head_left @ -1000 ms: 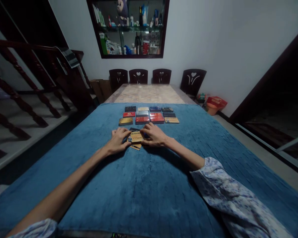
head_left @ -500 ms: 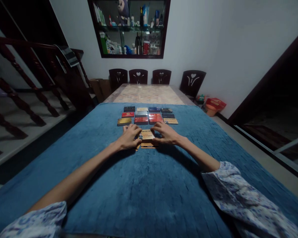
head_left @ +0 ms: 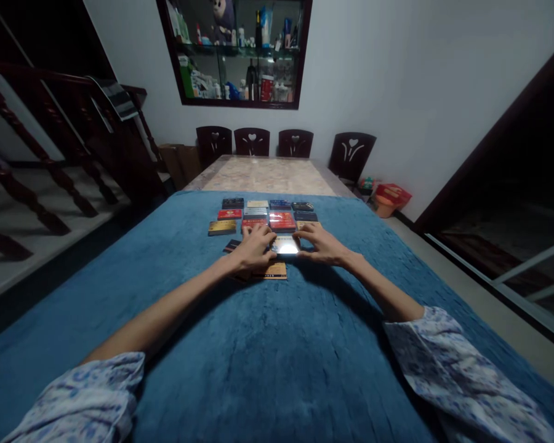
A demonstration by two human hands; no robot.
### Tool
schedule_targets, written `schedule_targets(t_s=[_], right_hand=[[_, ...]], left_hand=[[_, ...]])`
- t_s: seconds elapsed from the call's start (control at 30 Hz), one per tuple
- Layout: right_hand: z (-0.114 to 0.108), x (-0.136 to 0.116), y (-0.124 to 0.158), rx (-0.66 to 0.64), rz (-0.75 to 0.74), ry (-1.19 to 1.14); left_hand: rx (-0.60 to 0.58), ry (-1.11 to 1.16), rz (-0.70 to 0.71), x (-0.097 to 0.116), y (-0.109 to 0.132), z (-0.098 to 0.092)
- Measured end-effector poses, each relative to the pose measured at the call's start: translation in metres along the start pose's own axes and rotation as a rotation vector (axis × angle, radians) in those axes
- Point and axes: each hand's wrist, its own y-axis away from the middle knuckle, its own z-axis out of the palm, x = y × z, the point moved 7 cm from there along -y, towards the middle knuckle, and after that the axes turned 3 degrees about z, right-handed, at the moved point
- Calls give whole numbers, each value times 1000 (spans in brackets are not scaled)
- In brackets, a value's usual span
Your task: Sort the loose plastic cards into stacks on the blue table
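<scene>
Between my two hands is a stack of cards (head_left: 286, 245), its top face bright with glare. My left hand (head_left: 255, 247) grips its left edge with thumb and fingers. On the opposite edge, my right hand (head_left: 321, 244) closes in the same way. Under and just before my left hand lie loose cards, among them an orange card (head_left: 273, 271) and a dark card (head_left: 231, 245). Beyond the hands, several card piles form rows, with a gold pile (head_left: 222, 228) at the near left and a red pile (head_left: 282, 221) behind the held stack. My fingers partly cover the nearest row.
A blue cloth (head_left: 240, 357) covers the near part of the table; its marble-patterned top (head_left: 268, 174) shows beyond. Dark chairs (head_left: 252, 143) stand along the far end. At left is a wooden railing (head_left: 41, 147); at right on the floor, an orange bin (head_left: 385, 205).
Both hands have carried the card stack slightly right and away from me, off the orange card. Glare now covers its top, and a dark loose card shows left of my left hand.
</scene>
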Motion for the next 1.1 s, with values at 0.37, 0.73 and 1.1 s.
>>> schedule_targets(t_s=[0.37, 0.73, 1.1], right_hand=[[-12, 28, 16, -16, 99, 7], [-22, 58, 16, -46, 195, 68], [-19, 96, 7, -120, 308, 167]], left_hand=[[-50, 4, 21, 14, -38, 9], [-68, -43, 31, 19, -75, 16], [-88, -75, 31, 21, -113, 27]])
